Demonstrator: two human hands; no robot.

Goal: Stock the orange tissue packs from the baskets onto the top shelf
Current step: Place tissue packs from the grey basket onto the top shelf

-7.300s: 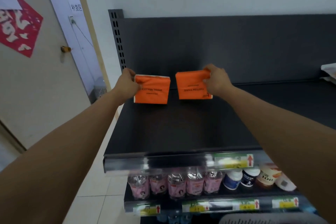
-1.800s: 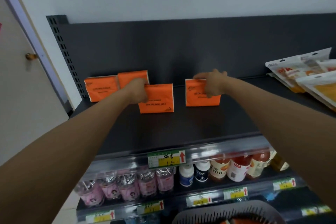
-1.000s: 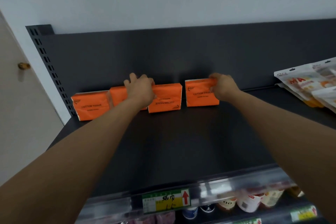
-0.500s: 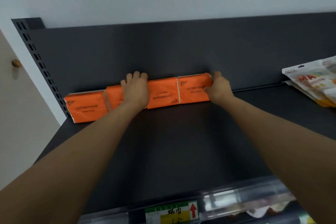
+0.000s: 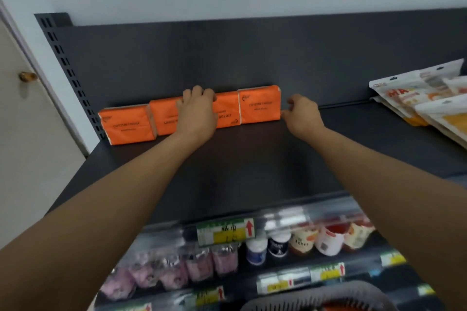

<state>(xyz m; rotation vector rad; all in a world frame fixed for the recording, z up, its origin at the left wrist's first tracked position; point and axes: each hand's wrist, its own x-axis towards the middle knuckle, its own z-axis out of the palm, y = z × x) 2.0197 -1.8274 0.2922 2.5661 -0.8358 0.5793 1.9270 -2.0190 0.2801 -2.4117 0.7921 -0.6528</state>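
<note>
Several orange tissue packs stand in a row against the back panel of the dark top shelf (image 5: 252, 164). The leftmost pack (image 5: 127, 125) stands free. My left hand (image 5: 198, 113) lies across the fronts of the second pack (image 5: 164, 116) and third pack (image 5: 226, 113), its fingers reaching over their top edge. The rightmost pack (image 5: 260, 105) stands upright on its own. My right hand (image 5: 303, 113) hovers just to its right with loosely curled fingers and holds nothing. A grey basket (image 5: 316, 300) shows at the bottom edge with something orange inside.
Snack bags (image 5: 429, 98) lie on the right end of the top shelf. Bare shelf stretches between them and the packs. Bottles and jars (image 5: 202, 265) fill the lower shelf behind price tags. A door with a knob (image 5: 26, 76) is at the left.
My right hand has let go of the rightmost pack and moved slightly right. My left hand stays on the middle packs. The view has tipped down, showing the lower shelf and basket.
</note>
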